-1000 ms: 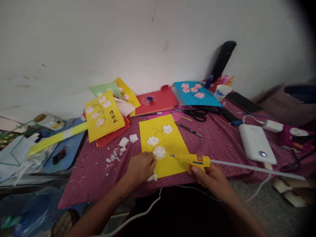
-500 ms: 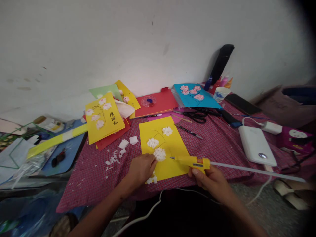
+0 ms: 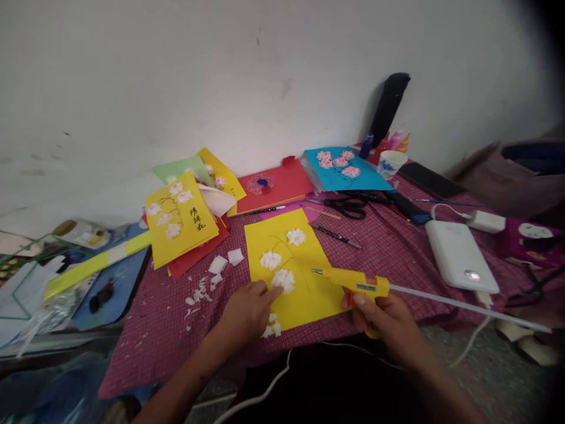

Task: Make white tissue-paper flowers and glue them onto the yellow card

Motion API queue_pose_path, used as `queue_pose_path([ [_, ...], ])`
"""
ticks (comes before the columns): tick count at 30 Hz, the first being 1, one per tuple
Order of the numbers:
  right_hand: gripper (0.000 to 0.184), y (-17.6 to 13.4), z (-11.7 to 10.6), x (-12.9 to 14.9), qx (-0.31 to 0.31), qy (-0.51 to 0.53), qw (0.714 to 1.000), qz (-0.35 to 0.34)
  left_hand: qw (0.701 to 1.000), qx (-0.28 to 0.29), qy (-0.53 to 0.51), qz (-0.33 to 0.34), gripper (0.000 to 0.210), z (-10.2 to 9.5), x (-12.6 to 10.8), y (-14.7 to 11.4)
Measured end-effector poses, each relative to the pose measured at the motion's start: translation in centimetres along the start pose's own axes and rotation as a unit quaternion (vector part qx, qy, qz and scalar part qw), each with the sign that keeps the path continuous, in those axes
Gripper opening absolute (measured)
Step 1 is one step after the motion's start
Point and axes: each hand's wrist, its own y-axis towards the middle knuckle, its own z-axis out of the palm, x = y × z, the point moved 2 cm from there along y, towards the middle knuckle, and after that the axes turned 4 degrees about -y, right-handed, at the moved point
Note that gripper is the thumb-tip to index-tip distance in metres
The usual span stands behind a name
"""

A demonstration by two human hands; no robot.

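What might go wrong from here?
The glue gun in the right hand points toward the white flower the left hand touches; if hot, its nozzle might catch a finger. Glue might drip onto the yellow sheet below. The white scraps at its near left corner could be brushed off.

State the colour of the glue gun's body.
Yellow: the glue gun shows in the head view, in the right hand.
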Motion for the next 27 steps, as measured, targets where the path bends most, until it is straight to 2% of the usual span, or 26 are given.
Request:
queue_pose_path([
  [4, 0.041, 0.1, -0.4, -0.3, 0.003, 0.029, 1.0, 0.011, 1.0, -0.013, -0.012, -0.013, 0.046, -0.3, 0.4, -0.3],
  [9, 0.041, 0.0, -0.7, -0.7, 0.009, 0.057, 0.998, 0.024, 0.993, -0.087, -0.055, -0.054, 0.032, -0.6, 2.0, -1.1],
  [11, 0.039, 0.0, -0.7, -0.8, 0.008, 0.068, 0.997, 0.028, 0.992, -0.094, -0.066, -0.053, 0.029, -0.5, 2.2, -1.2],
  [16, 0.038, 0.1, -0.6, -0.5, 0.007, 0.065, 0.997, 0.044, 0.998, -0.013, -0.061, 0.019, 0.021, 0.0, 1.4, -0.4],
  [18, 0.039, 0.1, -0.5, -0.2, 0.002, 0.059, 0.997, 0.048, 0.998, -0.007, -0.049, 0.037, 0.02, 0.3, 1.3, -0.1],
  [24, 0.042, 0.2, -0.3, 0.2, -0.028, 0.033, 0.998, 0.05, 0.995, -0.046, -0.061, 0.063, 0.024, 1.4, 2.1, -0.2],
  [27, 0.044, 0.2, -0.4, 0.0, -0.038, 0.019, 0.997, 0.063, 0.985, -0.102, -0.112, 0.077, 0.022, 1.5, 2.8, -0.6],
])
